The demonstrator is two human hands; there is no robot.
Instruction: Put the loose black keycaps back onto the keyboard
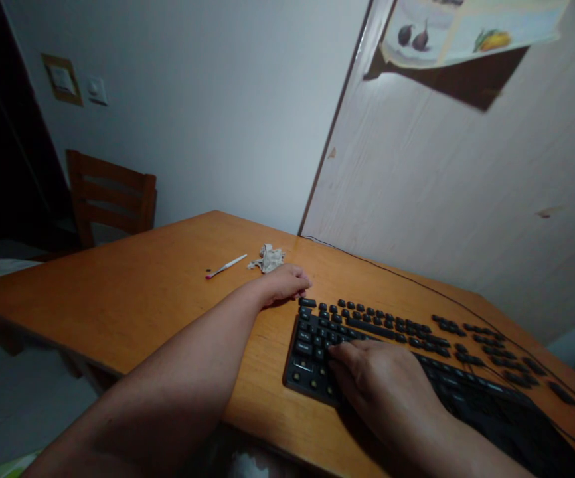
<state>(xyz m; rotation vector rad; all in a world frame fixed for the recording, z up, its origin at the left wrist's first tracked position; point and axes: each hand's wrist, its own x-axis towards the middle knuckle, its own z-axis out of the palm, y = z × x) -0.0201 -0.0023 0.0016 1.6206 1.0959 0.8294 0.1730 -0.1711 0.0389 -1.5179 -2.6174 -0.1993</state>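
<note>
A black keyboard lies on the table's near side, with some key positions at its near left corner lacking caps. My right hand rests over its left part, fingers bent and pressed together against the keys; anything under the fingertips is hidden. Past the keyboard's far left corner, my left hand is closed with curled fingers, close to a loose wide keycap. What it may hold I cannot make out. Loose black keycaps lie in rows behind the keyboard, among them a long space bar.
Beyond my left hand lie a crumpled grey cloth or tissue and a white toothbrush-like stick with a pink end. A thin black cable runs along the wooden table's wall side. A wooden chair stands at the far left.
</note>
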